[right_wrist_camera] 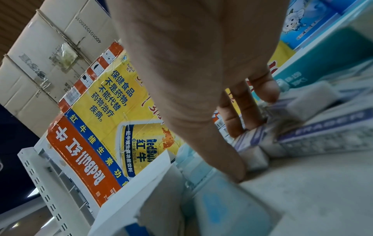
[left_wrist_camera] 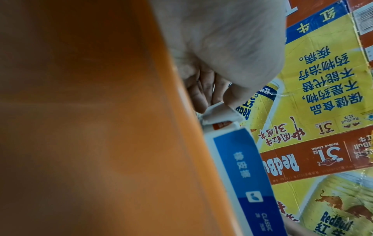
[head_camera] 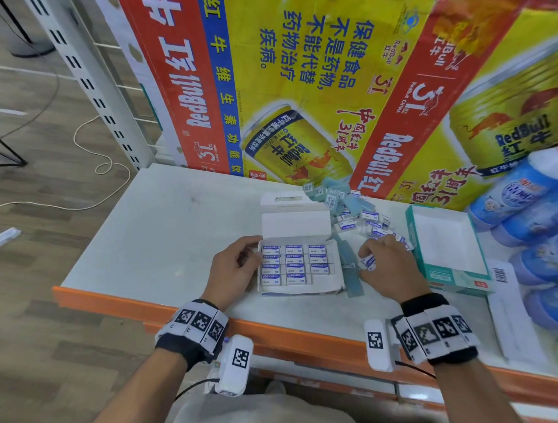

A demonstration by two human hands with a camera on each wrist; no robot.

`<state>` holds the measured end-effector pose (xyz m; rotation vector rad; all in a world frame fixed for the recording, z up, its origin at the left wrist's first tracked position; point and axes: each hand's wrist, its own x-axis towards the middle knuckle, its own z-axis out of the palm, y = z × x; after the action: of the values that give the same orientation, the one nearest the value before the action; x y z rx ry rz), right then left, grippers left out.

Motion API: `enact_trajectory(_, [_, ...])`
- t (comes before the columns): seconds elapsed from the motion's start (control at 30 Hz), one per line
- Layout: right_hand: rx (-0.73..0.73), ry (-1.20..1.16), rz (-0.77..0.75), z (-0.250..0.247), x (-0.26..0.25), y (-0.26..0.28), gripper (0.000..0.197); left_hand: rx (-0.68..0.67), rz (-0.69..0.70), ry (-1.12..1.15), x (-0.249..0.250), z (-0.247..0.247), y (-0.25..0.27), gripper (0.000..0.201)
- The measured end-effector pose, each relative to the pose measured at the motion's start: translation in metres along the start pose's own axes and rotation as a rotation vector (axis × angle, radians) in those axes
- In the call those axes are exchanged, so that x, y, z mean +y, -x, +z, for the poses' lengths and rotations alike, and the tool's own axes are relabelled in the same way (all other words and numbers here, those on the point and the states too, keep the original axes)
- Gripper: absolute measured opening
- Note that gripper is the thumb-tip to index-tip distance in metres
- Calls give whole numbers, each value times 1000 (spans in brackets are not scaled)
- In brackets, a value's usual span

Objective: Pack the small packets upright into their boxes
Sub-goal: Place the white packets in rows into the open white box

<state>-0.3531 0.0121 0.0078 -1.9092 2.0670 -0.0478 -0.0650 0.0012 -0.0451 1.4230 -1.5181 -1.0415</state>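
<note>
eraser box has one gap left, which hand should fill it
Right. The right hand already pinches an eraser packet just beside the eraser box, near its empty front-right slot. The left hand grips the box's left wall, steadying it.

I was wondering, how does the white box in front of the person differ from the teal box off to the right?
The white box is nearly filled with rows of eraser packets; the teal box shows only a bare white inside. The left hand grips the white box's left edge; no hand touches the teal box. The white box has its lid flap standing up behind it; the teal box shows none. Both lie open on the white shelf.
</note>
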Motion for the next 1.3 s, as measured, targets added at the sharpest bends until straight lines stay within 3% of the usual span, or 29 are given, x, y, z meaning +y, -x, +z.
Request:
enact_trajectory(0.17, [36,-64,7,-3,3,3,40,-2,14,-7,2,0,0,26])
enact_trajectory(0.43, [141,-342,24,-7,4,4,19,-8,17,-12,3,0,0,27])
enact_trajectory(0.57, [215,-469,-67,-10,0,4,11,-7,34,-2,5,-1,1,31])
enact_trajectory(0.73, [199,-549,-247,-15,-11,9,24,-4,38,-8,4,-1,2,36])
enact_trajectory(0.93, [190,-669,-237,-15,-17,9,12,-6,39,-21,4,-1,1,35])
enact_trajectory(1.13, [211,-599,-286,-11,-19,12,10,-7,32,-29,3,-1,1,31])
enact_trajectory(1.3, [104,-505,-388,-6,-24,15,17,-9,29,-35,2,-1,1,30])
